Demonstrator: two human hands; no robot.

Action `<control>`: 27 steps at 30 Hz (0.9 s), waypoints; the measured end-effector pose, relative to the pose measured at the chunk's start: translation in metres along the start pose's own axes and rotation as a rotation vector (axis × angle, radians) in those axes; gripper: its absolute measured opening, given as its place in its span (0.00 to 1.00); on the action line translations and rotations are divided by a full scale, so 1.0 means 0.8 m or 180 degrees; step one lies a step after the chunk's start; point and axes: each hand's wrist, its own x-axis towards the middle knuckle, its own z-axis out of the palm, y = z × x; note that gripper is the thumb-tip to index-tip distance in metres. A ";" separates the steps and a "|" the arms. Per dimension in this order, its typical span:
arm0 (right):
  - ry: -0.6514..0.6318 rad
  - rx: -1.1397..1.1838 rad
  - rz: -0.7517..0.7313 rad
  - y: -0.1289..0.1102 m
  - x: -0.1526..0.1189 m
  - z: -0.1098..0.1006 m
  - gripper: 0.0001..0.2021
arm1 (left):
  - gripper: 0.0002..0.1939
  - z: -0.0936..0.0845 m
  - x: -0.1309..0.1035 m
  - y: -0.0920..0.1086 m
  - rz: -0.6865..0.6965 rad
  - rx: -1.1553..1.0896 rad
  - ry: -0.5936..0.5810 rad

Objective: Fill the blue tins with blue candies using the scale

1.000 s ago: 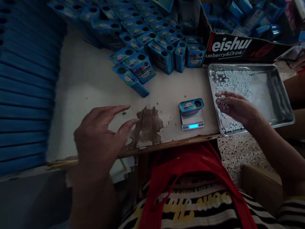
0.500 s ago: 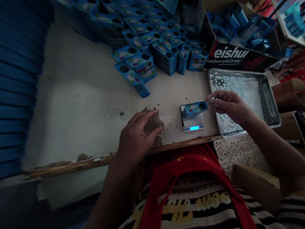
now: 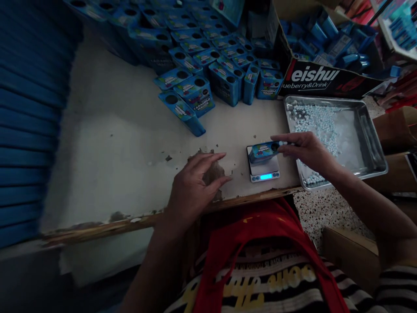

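Note:
A small blue candy box lies on a little digital scale near the table's front edge. My right hand is at the hole in the box's right end, fingers pinched on small pale candies. Just right of it a metal tray holds many pale blue round candies. My left hand rests on the table left of the scale, fingers spread, holding nothing, over a worn brown patch.
Many blue candy boxes are piled at the back of the white table. A cardboard carton with more blue items stands behind the tray. Stacked blue flat packs fill the left side.
My right hand moved from the tray to the box's hole with candies. My left hand shifted right toward the scale and settled on the table.

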 end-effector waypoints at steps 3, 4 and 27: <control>-0.0102 -0.0149 -0.0139 0.004 0.004 -0.001 0.21 | 0.23 0.005 0.006 0.008 0.0023 0.0006 -0.0010; -0.0116 -0.0222 -0.0173 0.005 0.005 -0.001 0.20 | 0.23 0.006 0.008 0.009 0.0024 0.0008 -0.0037; 0.1868 0.3075 0.1174 0.115 0.036 -0.107 0.11 | 0.20 0.010 0.031 0.052 0.0468 0.0280 0.0184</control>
